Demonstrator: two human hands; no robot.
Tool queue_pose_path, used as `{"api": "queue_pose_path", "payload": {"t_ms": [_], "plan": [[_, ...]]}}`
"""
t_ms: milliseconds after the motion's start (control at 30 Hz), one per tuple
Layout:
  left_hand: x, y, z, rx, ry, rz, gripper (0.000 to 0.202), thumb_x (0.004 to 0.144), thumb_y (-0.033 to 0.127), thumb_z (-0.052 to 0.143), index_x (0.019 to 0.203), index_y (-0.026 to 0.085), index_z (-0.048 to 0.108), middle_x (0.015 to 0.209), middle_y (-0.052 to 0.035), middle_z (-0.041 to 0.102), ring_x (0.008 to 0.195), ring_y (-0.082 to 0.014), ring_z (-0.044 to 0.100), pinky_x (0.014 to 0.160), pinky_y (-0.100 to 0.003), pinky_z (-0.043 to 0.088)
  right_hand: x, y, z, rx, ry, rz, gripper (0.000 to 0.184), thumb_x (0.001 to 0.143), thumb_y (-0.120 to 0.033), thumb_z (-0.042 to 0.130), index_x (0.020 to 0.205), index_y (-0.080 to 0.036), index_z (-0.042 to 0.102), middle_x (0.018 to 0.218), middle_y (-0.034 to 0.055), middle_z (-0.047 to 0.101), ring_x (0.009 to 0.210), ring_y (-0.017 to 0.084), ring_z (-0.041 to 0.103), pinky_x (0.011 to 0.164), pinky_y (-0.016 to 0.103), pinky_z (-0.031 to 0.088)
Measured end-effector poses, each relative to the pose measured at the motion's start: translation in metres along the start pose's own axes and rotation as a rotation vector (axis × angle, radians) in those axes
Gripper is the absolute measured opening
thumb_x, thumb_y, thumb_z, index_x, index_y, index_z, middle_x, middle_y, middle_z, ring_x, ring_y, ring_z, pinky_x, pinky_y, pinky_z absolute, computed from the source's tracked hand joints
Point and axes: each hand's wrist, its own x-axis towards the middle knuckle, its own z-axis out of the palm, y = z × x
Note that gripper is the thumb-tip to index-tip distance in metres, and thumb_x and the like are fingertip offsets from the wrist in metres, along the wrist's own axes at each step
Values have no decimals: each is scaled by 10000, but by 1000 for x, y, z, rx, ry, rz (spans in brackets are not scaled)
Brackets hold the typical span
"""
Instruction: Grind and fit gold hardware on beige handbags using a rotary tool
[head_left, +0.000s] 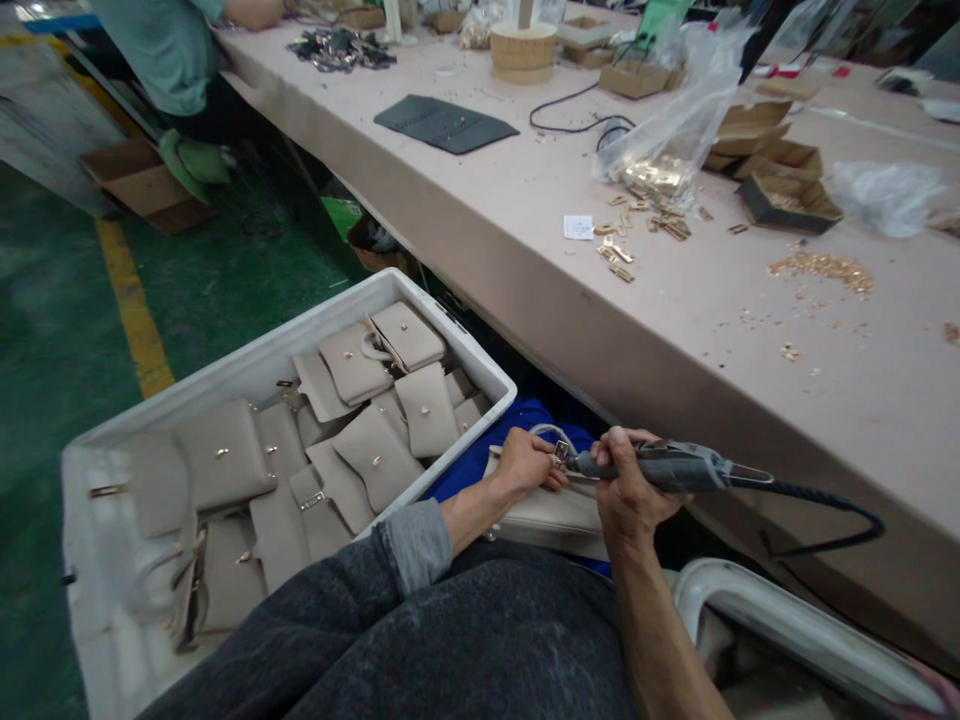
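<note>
A corded electric screwdriver (667,467) lies in my right hand (630,490), its fingers wrapped round the dark body. The tip points left and meets a small gold metal clasp (560,453). My left hand (525,462) pinches that clasp at the edge of a beige handbag (551,520) resting on my lap. The bag's pale handle (553,432) arches up just behind my fingers. Part of the bag is hidden by my hands and forearms.
A white plastic crate (292,375) of beige handbags stands at my left. The worktable (480,240) carries gold fittings (660,185), a plastic bag, small boxes (787,195) and a dark mat (446,124). Another crate (810,610) is at lower right. A person (169,60) sits at far left.
</note>
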Motion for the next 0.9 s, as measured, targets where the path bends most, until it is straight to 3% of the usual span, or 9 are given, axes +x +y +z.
{"api": "queue_pose_path", "payload": {"t_ms": [400, 900], "plan": [[-1, -1, -3, -56, -46, 41, 270, 748, -115, 542, 863, -10, 762, 614, -133, 712, 521, -206, 703, 513, -284, 606, 1, -2, 1, 41, 13, -64, 209, 808, -244, 813, 734, -160, 637, 592, -31, 557, 478, 116, 515, 539, 299, 486], [-4, 0, -3, -67, -79, 6, 204, 738, -90, 601, 821, 17, 753, 626, -120, 713, 541, -200, 709, 497, -256, 599, 2, 2, -1, 87, 57, -44, 213, 790, -207, 817, 716, -162, 622, 586, -30, 554, 476, 116, 501, 538, 300, 471]]}}
